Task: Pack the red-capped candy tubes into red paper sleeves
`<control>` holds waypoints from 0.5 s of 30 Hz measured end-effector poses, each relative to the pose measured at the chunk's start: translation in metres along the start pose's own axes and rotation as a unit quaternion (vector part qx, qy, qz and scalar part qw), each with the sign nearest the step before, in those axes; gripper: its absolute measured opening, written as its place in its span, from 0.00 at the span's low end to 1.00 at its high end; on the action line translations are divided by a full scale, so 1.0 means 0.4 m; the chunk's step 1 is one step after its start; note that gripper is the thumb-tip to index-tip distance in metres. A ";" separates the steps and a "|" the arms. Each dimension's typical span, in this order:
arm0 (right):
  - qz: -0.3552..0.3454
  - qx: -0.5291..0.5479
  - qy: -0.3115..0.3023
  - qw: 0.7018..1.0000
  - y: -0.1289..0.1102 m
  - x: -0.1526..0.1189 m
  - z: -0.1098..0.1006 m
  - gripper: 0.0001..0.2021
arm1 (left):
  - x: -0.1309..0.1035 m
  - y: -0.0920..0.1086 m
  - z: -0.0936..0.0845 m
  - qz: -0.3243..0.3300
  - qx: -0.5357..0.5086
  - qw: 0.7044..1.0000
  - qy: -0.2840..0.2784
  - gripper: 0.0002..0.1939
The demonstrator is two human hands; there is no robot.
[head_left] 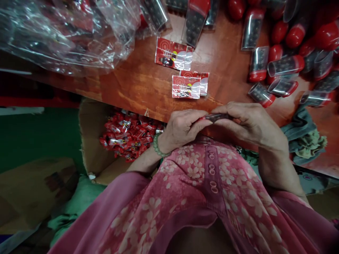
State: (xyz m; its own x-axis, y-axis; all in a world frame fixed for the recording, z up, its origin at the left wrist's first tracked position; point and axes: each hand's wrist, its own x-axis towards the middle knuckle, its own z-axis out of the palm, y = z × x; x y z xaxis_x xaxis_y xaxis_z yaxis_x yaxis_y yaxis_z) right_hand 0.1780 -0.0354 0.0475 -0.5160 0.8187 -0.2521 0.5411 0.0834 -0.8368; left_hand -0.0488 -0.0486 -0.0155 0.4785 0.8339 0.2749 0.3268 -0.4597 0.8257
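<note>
My left hand (182, 127) and my right hand (250, 121) meet at the table's front edge. Between their pinched fingers lies a small dark tube (216, 117) with a bit of red at its left end. It looks like the clear red-capped tubes of dark beads nearby, but fingers cover much of it. Just beyond my hands are shiny red printed labels: one pair (186, 87) close by, another pair (171, 54) farther back. On the right lies a heap of red-capped tubes, such as one tube (286, 66) on its side.
Clear plastic bags (79, 35) cover the table's left back, with more bead tubes (196, 23) beside them. Below the edge, a cardboard box (92, 141) holds many red wrapped pieces (129, 135). A crumpled cloth (304, 134) lies at right on the wooden table (127, 84).
</note>
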 end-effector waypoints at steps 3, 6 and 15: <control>-0.019 -0.007 0.004 1.000 0.010 -0.009 0.022 0.10 | -0.001 -0.007 -0.009 -0.008 0.004 0.999 -0.038 0.17; -0.026 -0.012 0.012 1.000 0.022 -0.015 0.032 0.11 | -0.001 -0.013 -0.034 -0.027 -0.005 0.996 -0.084 0.25; 0.004 0.037 0.037 0.999 0.034 -0.021 0.059 0.14 | -0.003 -0.005 -0.053 -0.118 -0.078 0.980 -0.143 0.17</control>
State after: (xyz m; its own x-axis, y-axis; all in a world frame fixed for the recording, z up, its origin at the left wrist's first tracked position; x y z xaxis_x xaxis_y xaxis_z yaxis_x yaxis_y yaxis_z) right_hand 0.1738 -0.0545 0.0267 -0.4591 0.8594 -0.2250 0.4932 0.0359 -0.8692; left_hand -0.0672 -0.0422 -0.0073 0.6207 0.7815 -0.0629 0.3373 -0.1938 0.9212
